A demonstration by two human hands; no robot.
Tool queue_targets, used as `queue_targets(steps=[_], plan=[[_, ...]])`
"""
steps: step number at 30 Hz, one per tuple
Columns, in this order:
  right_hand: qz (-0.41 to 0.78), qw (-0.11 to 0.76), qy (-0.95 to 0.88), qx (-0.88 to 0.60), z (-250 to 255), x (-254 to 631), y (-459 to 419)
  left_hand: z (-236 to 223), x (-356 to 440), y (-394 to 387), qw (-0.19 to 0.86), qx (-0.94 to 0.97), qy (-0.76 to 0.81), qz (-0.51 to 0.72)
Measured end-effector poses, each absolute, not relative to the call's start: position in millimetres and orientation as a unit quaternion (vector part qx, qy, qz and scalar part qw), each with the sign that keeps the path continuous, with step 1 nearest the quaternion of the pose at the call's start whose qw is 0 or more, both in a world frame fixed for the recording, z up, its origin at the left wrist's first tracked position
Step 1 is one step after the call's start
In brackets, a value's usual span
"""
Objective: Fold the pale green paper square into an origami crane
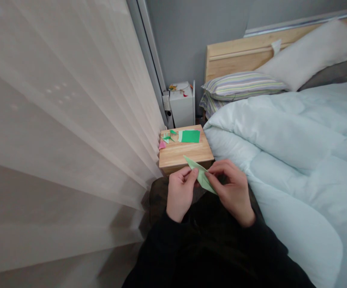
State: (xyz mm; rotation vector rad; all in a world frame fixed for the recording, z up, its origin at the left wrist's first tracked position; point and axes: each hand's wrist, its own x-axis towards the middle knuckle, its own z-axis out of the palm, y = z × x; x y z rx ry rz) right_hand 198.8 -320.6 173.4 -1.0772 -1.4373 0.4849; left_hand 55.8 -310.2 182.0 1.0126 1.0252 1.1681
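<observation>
A folded light green paper piece (pixel 199 173), long and pointed, is held over my lap. My left hand (pixel 181 192) pinches its left side with thumb and fingers closed. My right hand (pixel 231 190) pinches the lower right part, fingers curled on the fold. Both sleeves are black. Just beyond the hands stands a small wooden table (pixel 185 154) with a dark green square sheet (pixel 190 136), small folded green pieces (pixel 169 137) and a pink scrap (pixel 161 145).
A sheer white curtain (pixel 65 128) fills the left. A bed with a pale blue duvet (pixel 296 152), a striped pillow (pixel 242 85) and a wooden headboard is on the right. A white box (pixel 181 103) stands behind the small table against the grey wall.
</observation>
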Motion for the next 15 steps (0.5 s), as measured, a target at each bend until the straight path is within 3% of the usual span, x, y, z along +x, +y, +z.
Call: queue_targets(steps=[3,7,12,15], plan=[[0.162,0.58,-0.672,-0.43,175.1,200.8,-323.8,179.6,53.7,-307.4,0.584,0.437,0.458,0.509],[0.198,0.543,-0.713,-0.397,177.3,206.5,-324.5,185.2,48.5,-306.6,0.547,0.479,0.472,0.499],[0.374,0.579,-0.601,-0.404,174.4,217.0,-318.1,207.0,36.3,-309.0,0.631,0.532,0.433,0.364],[0.509,0.544,-0.563,-0.359,174.0,225.4,-316.8,215.6,30.1,-310.0,0.669,0.536,0.41,0.31]])
